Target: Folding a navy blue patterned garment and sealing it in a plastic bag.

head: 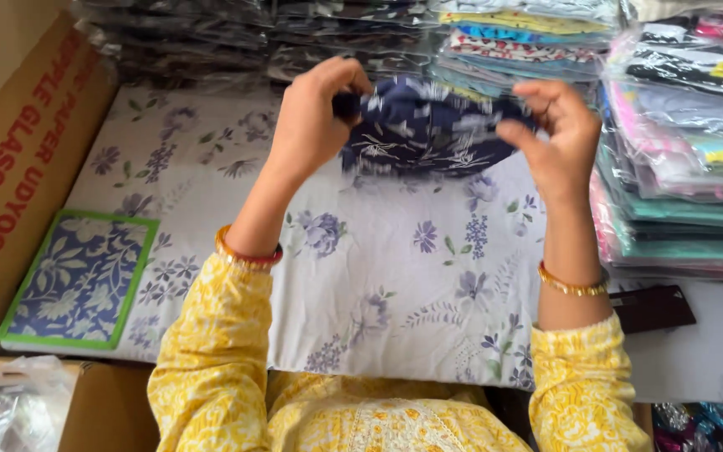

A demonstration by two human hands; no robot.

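A soft navy cloth with a white leaf print (424, 134) is held bunched at upper centre of the frame, pinched at one end by the left hand (315, 117) and at the other by the right hand (558, 138). Below it, a smooth white floral sheet (395, 276) is spread flat. Glossy plastic-wrapped folded fabrics (679, 159) are stacked at the upper right.

You hold a navy cloth (424, 125) printed with white flowers. Your sleeves (211, 360) are yellow with white florals. The sheet (378, 276) below is white with purple blooms; the packet (77, 280) is blue-floral, green-edged.
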